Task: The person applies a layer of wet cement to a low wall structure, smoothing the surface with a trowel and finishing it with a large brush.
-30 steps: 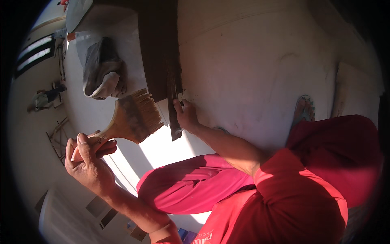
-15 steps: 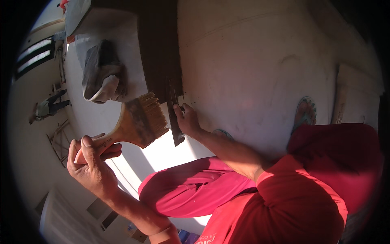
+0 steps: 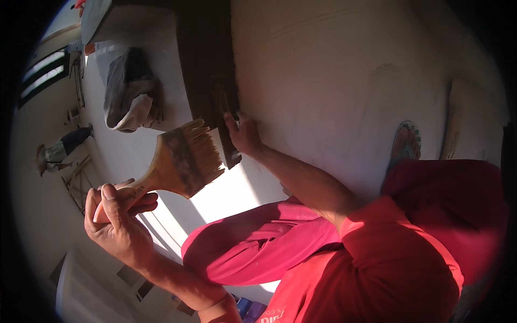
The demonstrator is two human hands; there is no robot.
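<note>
A wide paintbrush (image 3: 183, 159) with a wooden handle and pale bristles is held by the handle in my left hand (image 3: 121, 226), its bristles pointing up and to the right. My right hand (image 3: 245, 134) is closed around the handle of a long, thin, dark trowel (image 3: 232, 157). The trowel lies against the near end of a dark brown coated strip (image 3: 207, 48) that runs away from me along the pale surface. The bristles are close to the trowel's left side, apart from it as far as I can see.
A crumpled grey sack (image 3: 129, 81) lies left of the strip. Another person (image 3: 59, 153) stands far left, near a wooden frame (image 3: 78, 180). My sandalled foot (image 3: 406, 140) is at right, near a board (image 3: 463, 124). Sunlight falls across the near surface.
My right hand and the trowel have slid forward along the dark strip, away from me. My left hand keeps the brush almost in place. The person at far left has shifted posture.
</note>
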